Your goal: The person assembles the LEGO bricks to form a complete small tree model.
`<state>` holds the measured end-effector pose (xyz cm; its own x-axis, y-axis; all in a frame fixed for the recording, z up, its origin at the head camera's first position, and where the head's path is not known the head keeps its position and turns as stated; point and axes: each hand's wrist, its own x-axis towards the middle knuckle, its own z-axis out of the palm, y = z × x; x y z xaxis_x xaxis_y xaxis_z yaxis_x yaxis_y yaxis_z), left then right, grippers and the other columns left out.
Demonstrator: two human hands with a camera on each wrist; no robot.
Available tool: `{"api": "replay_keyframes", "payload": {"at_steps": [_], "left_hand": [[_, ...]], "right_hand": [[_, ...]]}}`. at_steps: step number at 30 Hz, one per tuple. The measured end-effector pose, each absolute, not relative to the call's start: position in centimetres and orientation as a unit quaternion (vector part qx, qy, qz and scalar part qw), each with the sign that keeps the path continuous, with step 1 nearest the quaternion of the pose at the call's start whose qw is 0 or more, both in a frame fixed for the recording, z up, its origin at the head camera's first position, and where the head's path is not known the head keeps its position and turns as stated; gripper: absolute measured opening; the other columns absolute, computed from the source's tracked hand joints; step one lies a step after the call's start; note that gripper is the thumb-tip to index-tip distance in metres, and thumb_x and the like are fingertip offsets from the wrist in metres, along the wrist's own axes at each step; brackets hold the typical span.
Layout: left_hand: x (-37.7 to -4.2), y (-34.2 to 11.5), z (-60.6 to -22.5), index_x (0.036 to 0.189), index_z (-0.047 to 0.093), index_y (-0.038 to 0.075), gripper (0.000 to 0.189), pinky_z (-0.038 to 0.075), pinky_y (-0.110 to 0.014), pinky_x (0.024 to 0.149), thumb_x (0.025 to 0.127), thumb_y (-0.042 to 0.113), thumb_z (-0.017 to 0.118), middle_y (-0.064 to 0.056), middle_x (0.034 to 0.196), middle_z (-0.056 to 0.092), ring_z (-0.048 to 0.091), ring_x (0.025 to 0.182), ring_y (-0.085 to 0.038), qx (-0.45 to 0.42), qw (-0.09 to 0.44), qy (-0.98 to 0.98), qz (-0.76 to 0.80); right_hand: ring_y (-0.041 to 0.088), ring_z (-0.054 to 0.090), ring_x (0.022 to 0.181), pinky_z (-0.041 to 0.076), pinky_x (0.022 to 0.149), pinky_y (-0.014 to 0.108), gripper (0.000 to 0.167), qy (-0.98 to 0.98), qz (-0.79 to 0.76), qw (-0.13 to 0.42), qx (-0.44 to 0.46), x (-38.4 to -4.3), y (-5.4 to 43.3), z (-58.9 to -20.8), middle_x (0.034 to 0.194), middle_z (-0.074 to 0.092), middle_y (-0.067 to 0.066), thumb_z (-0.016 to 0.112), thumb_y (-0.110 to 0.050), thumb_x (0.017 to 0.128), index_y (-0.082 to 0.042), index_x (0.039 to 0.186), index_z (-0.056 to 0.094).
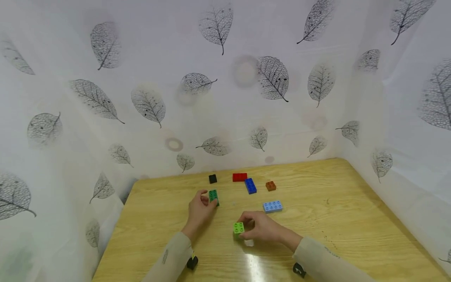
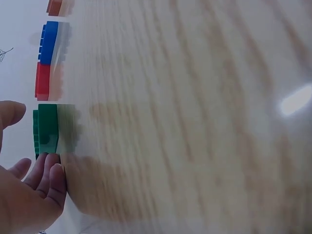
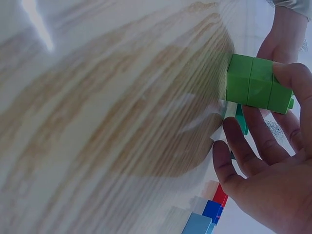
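Observation:
In the head view a stack of lime green bricks [image 1: 239, 228] stands upright at the near middle of the table. The right wrist view shows it as three bricks [image 3: 258, 83] high. My right hand [image 1: 260, 227] pinches the top of this stack between thumb and fingers. A dark green brick [image 1: 213, 196], long and studded, lies farther back on the left. Around its left side is my left hand [image 1: 201, 209], fingers loosely bent. In the left wrist view the fingertips [image 2: 51, 158] are at one end of that brick, while the thumb stands apart from it.
Toward the back of the wooden table [image 1: 151, 219] lie a black brick [image 1: 213, 179], a red brick [image 1: 240, 177], a blue brick [image 1: 251, 186] and a brown brick [image 1: 271, 186]. A light blue brick [image 1: 273, 206] is nearer my right hand. A leaf-patterned curtain [image 1: 225, 109] encloses the table.

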<state>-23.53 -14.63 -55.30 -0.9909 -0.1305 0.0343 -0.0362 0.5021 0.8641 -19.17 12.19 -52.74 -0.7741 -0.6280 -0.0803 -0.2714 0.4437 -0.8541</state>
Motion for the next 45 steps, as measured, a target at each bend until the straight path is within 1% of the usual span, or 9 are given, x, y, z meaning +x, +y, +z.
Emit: {"api": "replay_keyframes", "payload": {"at_steps": [5, 9, 13, 17, 22, 30, 35, 39, 45], "left_hand": [[-24.15, -14.42, -55.6, 0.142, 0.057, 0.003, 0.062, 0.057, -0.044, 0.086, 0.093, 0.033, 0.081, -0.013, 0.11, 0.068, 0.067, 0.09, -0.02, 0.051, 0.04, -0.881, -0.469], [-24.31, -14.29, -55.76, 0.147, 0.055, 0.006, 0.069, 0.055, -0.049, 0.095, 0.092, 0.038, 0.08, -0.014, 0.118, 0.069, 0.067, 0.101, -0.026, 0.058, 0.025, -0.897, -0.437], [-24.26, -14.23, -55.7, 0.148, 0.055, 0.005, 0.069, 0.053, -0.054, 0.097, 0.092, 0.036, 0.08, -0.017, 0.122, 0.069, 0.066, 0.109, -0.032, 0.05, 0.024, -0.907, -0.417], [-24.3, -14.31, -55.62, 0.146, 0.058, 0.005, 0.066, 0.053, -0.052, 0.095, 0.09, 0.031, 0.08, -0.016, 0.119, 0.068, 0.065, 0.107, -0.03, 0.046, 0.027, -0.908, -0.415], [-24.44, -14.61, -55.65, 0.146, 0.059, 0.007, 0.063, 0.054, -0.05, 0.093, 0.088, 0.026, 0.077, -0.017, 0.121, 0.067, 0.064, 0.106, -0.029, 0.033, 0.023, -0.909, -0.415], [-24.44, -14.64, -55.63, 0.147, 0.058, 0.006, 0.068, 0.053, -0.048, 0.093, 0.086, 0.024, 0.078, -0.017, 0.122, 0.068, 0.064, 0.105, -0.028, 0.032, 0.024, -0.912, -0.407], [-24.39, -14.55, -55.46, 0.141, 0.063, 0.004, 0.062, 0.053, -0.047, 0.09, 0.084, 0.019, 0.08, -0.017, 0.118, 0.069, 0.064, 0.102, -0.028, 0.025, 0.034, -0.916, -0.398], [-24.33, -14.63, -55.46, 0.134, 0.068, 0.004, 0.054, 0.053, -0.045, 0.088, 0.083, 0.016, 0.081, -0.015, 0.115, 0.069, 0.063, 0.1, -0.027, 0.016, 0.035, -0.915, -0.402], [-24.1, -15.01, -55.22, 0.132, 0.069, 0.005, 0.051, 0.055, -0.044, 0.087, 0.083, 0.013, 0.081, -0.014, 0.112, 0.066, 0.061, 0.099, -0.025, -0.009, 0.03, -0.904, -0.427]], "right_hand": [[0.008, 0.067, 0.105, 0.054, 0.1, 0.034, 0.027, 0.826, -0.451, 0.2, -0.271, -19.18, 12.17, -52.75, 0.11, 0.073, -0.012, 0.084, -0.031, 0.09, -0.028, 0.114, 0.072], [0.007, 0.067, 0.105, 0.055, 0.099, 0.036, 0.025, 0.825, -0.449, 0.194, -0.282, -19.2, 12.06, -52.8, 0.11, 0.074, -0.01, 0.083, -0.031, 0.091, -0.027, 0.113, 0.072], [0.008, 0.067, 0.104, 0.056, 0.099, 0.037, 0.023, 0.824, -0.45, 0.19, -0.288, -19.14, 11.97, -52.79, 0.11, 0.074, -0.008, 0.083, -0.031, 0.091, -0.025, 0.112, 0.073], [0.009, 0.067, 0.104, 0.056, 0.098, 0.038, 0.023, 0.824, -0.451, 0.191, -0.286, -19.1, 11.96, -52.83, 0.109, 0.074, -0.008, 0.084, -0.03, 0.091, -0.025, 0.111, 0.073], [0.009, 0.067, 0.104, 0.056, 0.099, 0.038, 0.023, 0.827, -0.448, 0.191, -0.28, -19.12, 11.91, -52.83, 0.109, 0.074, -0.01, 0.084, -0.031, 0.091, -0.027, 0.111, 0.073], [0.008, 0.066, 0.104, 0.055, 0.099, 0.038, 0.024, 0.83, -0.444, 0.201, -0.27, -19.2, 12.01, -52.68, 0.109, 0.073, -0.011, 0.083, -0.032, 0.091, -0.029, 0.112, 0.072], [0.011, 0.066, 0.105, 0.054, 0.099, 0.039, 0.023, 0.83, -0.444, 0.205, -0.268, -19.27, 12.02, -52.6, 0.109, 0.073, -0.01, 0.083, -0.032, 0.091, -0.029, 0.112, 0.072], [0.012, 0.066, 0.105, 0.054, 0.099, 0.04, 0.023, 0.829, -0.446, 0.208, -0.267, -19.28, 12.03, -52.62, 0.109, 0.072, -0.01, 0.083, -0.032, 0.091, -0.029, 0.112, 0.072], [0.013, 0.066, 0.104, 0.054, 0.098, 0.037, 0.024, 0.827, -0.45, 0.208, -0.265, -19.25, 12.07, -52.65, 0.109, 0.072, -0.01, 0.083, -0.031, 0.091, -0.029, 0.112, 0.073]]}}
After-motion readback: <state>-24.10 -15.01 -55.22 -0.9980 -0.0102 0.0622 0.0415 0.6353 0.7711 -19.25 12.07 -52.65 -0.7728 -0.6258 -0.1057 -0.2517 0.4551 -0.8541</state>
